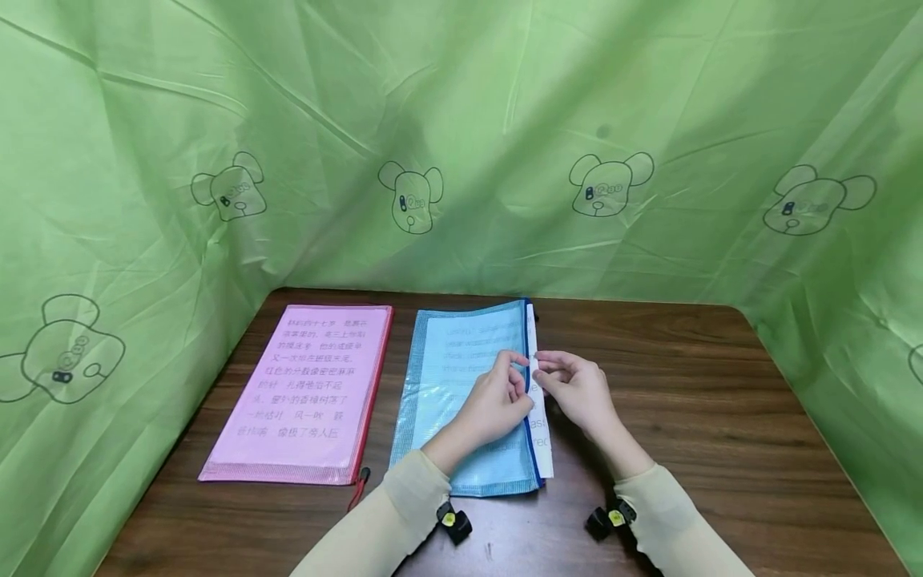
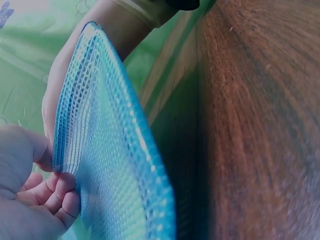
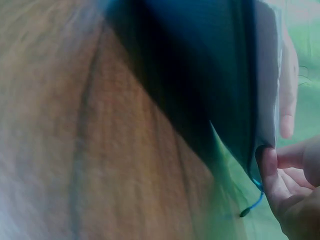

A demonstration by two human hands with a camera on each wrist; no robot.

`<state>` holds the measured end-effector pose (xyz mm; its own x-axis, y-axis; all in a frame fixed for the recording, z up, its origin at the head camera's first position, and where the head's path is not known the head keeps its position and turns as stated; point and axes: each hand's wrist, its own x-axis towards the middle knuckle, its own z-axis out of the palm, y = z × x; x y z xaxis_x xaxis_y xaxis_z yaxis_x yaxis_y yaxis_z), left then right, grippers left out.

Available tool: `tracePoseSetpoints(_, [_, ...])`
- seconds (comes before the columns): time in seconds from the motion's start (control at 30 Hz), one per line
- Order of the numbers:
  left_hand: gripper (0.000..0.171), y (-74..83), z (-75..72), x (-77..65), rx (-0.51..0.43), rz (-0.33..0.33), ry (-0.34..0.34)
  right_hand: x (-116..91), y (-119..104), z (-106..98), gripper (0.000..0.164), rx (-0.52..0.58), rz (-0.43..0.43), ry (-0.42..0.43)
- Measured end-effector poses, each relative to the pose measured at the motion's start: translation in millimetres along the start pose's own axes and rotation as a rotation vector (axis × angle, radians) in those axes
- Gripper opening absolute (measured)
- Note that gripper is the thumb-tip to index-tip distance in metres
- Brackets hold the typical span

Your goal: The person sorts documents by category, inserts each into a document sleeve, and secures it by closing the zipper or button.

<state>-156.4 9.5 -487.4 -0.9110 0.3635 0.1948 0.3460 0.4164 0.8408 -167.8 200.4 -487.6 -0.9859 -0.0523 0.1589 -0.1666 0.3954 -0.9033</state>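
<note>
A translucent blue mesh zip pouch lies in front of me with printed sheets inside. White paper sticks out along its dark blue right edge. My left hand pinches that opening edge between thumb and fingers. Across from it, my right hand pinches the protruding paper. In the left wrist view, the mesh pouch bows up from the table beside the curled fingers. The right wrist view shows the thumb and finger on the paper's edge, with a blue zip cord hanging close by.
To the left lies a pink zip pouch with a printed sheet inside and a red zip pull. Both pouches are on a dark wood table. Green cloth with bear-head outlines hangs behind and at the sides.
</note>
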Motion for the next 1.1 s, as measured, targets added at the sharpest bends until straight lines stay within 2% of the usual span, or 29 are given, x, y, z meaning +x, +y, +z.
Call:
tracePoseSetpoints(0.17, [0.054, 3.2, 0.5, -1.6, -0.023, 0.035, -0.024, 1.2, 3.8, 7.4, 0.029, -0.047, -0.023, 0.002])
tracePoseSetpoints(0.3, [0.054, 3.9, 0.3, -2.3, -0.045, 0.044, -0.020, 1.5, 5.2, 11.6, 0.030, -0.008, 0.000, -0.003])
tracePoseSetpoints(0.6, [0.054, 1.9, 1.5, 0.1, -0.068, 0.024, -0.004, 1.2, 2.4, 9.6, 0.031, 0.045, 0.026, -0.023])
tracePoseSetpoints(0.83, [0.053, 3.7, 0.2, 0.8, -0.082, 0.022, 0.015, 0.7, 0.9, 9.1, 0.036, 0.045, 0.062, -0.045])
tracePoseSetpoints(1.1, [0.053, 8.3, -1.5, 3.4, -0.089, 0.012, 0.001, 3.5, -1.0, 2.5, 0.036, 0.048, 0.075, -0.082])
